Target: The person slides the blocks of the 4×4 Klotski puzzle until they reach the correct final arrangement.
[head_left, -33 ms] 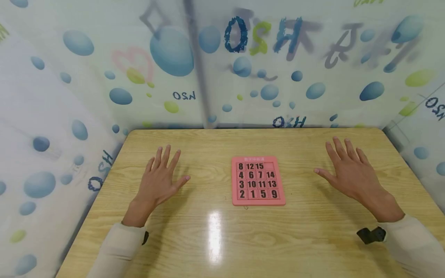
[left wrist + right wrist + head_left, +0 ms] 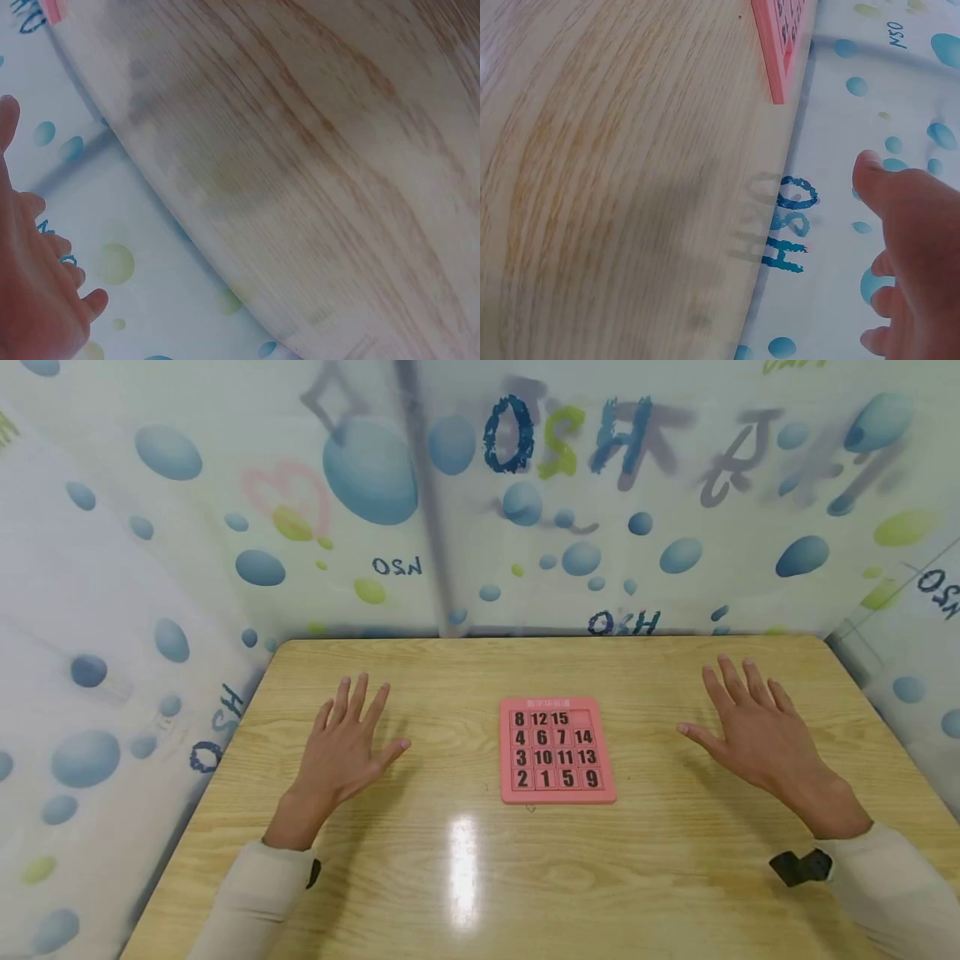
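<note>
Your left hand (image 2: pixel 343 752) is over the left part of the worktop (image 2: pixel 600 877), its grip spread: fingers straight and fanned forward, thumb held out toward the middle. Your right hand (image 2: pixel 765 739) mirrors it over the right part, that grip spread too, with the thumb pointing inward. Both look raised, backs upward, each throwing a soft shadow onto the wood grain below. Between them lies the pink number puzzle (image 2: pixel 557 750), flat on the worktop, well apart from either hand and a little to the right of the middle of the head view. From its far row to the one nearest you, its tiles read 8, 12, 15; then 4, 6, 7, 14; then 3, 10, 11, 13; then 2, 1, 5, 9, with the open slot at the far right corner. Your left wrist camera catches only a sliver of its pink frame at the upper left, while the right one shows a corner at the top. You have pale sleeves (image 2: pixel 251 885), and a black band (image 2: pixel 801 867) shows at your right cuff. Beyond the far edge stands a pale wall (image 2: pixel 517 543) printed with blue and green drops.
</note>
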`<move>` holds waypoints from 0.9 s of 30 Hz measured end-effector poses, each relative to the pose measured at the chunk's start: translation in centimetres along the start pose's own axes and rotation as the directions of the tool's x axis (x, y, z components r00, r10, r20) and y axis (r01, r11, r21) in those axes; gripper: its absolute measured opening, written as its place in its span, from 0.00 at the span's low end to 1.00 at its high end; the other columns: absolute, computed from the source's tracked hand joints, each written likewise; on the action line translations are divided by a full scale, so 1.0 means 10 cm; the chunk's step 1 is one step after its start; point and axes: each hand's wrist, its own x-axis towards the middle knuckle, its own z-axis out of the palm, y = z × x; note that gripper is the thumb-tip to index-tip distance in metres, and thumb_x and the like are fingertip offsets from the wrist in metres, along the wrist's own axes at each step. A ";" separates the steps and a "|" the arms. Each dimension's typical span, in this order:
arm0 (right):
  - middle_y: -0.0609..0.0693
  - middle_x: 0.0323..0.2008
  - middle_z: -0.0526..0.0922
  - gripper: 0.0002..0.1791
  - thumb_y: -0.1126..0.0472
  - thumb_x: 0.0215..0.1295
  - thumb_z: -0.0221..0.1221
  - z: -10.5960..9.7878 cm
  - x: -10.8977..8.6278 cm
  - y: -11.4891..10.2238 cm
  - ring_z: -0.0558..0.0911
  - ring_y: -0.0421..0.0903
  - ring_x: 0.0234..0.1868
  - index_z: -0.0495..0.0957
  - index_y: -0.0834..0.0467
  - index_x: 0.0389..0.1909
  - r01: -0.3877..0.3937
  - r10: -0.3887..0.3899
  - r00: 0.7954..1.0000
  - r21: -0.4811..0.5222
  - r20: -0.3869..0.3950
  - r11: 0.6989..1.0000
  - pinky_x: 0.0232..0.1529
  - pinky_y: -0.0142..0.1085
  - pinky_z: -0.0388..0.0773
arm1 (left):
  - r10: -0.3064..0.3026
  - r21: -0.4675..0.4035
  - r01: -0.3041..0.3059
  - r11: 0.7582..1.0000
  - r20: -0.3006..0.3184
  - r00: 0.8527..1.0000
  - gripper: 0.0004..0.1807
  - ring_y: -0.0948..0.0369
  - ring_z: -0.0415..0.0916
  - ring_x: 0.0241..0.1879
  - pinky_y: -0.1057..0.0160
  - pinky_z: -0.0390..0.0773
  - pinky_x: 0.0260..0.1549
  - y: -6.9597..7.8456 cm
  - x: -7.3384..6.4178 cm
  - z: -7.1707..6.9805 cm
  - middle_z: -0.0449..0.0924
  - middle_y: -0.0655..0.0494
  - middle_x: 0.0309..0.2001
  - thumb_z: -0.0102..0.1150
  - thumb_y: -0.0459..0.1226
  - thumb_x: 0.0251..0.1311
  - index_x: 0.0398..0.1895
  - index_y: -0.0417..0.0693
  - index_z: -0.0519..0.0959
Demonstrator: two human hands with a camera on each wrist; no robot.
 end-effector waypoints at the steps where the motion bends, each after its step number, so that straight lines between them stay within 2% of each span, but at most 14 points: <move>1: 0.70 0.74 0.54 0.49 0.36 0.66 0.57 0.00 0.00 0.00 0.54 0.73 0.72 0.56 0.67 0.75 0.002 -0.002 1.000 -0.004 0.000 1.000 0.66 0.69 0.53 | -0.001 -0.001 0.001 1.000 0.004 1.000 0.46 0.40 0.37 0.78 0.36 0.49 0.71 0.00 0.00 0.01 0.41 0.39 0.79 0.47 0.63 0.67 0.80 0.51 0.48; 7: 0.70 0.74 0.54 0.48 0.37 0.66 0.57 0.00 0.03 -0.01 0.55 0.73 0.72 0.57 0.67 0.74 0.013 -0.013 1.000 0.002 0.015 1.000 0.65 0.68 0.54 | -0.002 0.004 0.002 1.000 0.020 1.000 0.46 0.40 0.37 0.78 0.37 0.50 0.71 -0.02 -0.01 0.04 0.41 0.40 0.79 0.46 0.64 0.68 0.80 0.51 0.47; 14: 0.70 0.75 0.50 0.49 0.38 0.68 0.56 0.00 0.05 -0.07 0.51 0.72 0.74 0.53 0.67 0.75 0.022 -0.026 0.998 0.056 0.056 0.998 0.65 0.69 0.54 | 0.003 -0.019 -0.003 1.000 0.034 0.999 0.47 0.41 0.36 0.78 0.39 0.48 0.72 0.03 -0.01 0.04 0.40 0.40 0.79 0.48 0.63 0.67 0.80 0.50 0.47; 21: 0.69 0.76 0.48 0.50 0.38 0.69 0.56 0.03 0.05 -0.15 0.50 0.71 0.74 0.50 0.67 0.76 0.027 -0.035 0.994 0.077 0.104 0.997 0.67 0.68 0.53 | 0.019 -0.050 -0.015 0.999 0.068 0.998 0.51 0.45 0.33 0.79 0.41 0.47 0.73 0.15 0.02 0.04 0.38 0.43 0.80 0.47 0.63 0.68 0.80 0.41 0.43; 27: 0.69 0.76 0.46 0.50 0.37 0.70 0.54 0.07 0.06 -0.23 0.49 0.71 0.75 0.48 0.67 0.77 0.026 -0.039 0.989 0.095 0.145 0.995 0.67 0.67 0.53 | 0.059 -0.070 -0.056 0.996 0.044 0.997 0.49 0.45 0.41 0.78 0.41 0.55 0.71 0.29 0.08 0.05 0.44 0.43 0.79 0.46 0.63 0.69 0.80 0.42 0.45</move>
